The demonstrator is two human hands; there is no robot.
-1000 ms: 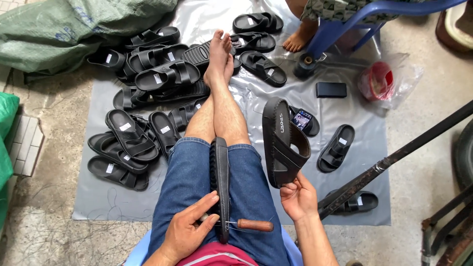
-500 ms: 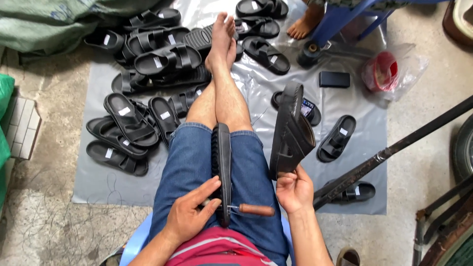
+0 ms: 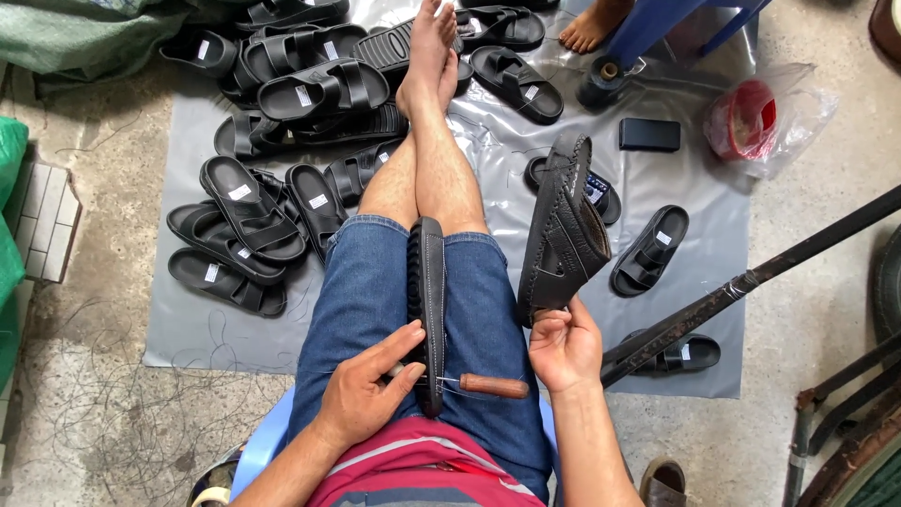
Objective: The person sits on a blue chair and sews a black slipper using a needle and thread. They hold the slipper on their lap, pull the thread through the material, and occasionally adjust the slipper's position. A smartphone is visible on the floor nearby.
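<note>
While the left hand (image 3: 361,399) stays on the lap much as it was a second ago, the right hand (image 3: 563,347) has turned its sandal (image 3: 563,225): earlier the black sandal showed its open strap side, and now it stands tilted on edge beside the right thigh, with its stitched rim and upper toward the camera. The right grip is closed around the heel end of that sandal, fingers curled under it. The left grip is narrow, its fingertips pinched at the awl (image 3: 488,385) where the metal tip passes through the black sole (image 3: 430,300); that sole stands on edge between the thighs, running along the denim shorts, and the awl's brown wooden handle sticks out toward the right hand. The view has also slid down, so less of the far heap shows. On the grey sheet (image 3: 188,329) spread over the floor lie many black sandals (image 3: 249,211), most bearing a small white rectangular label on the footbed (too small to read). Right of the legs sit a flat black rectangular case (image 3: 649,134) and a clear plastic bag holding something red (image 3: 760,117). A folded green tarp (image 3: 84,38) lies at the upper left.
</note>
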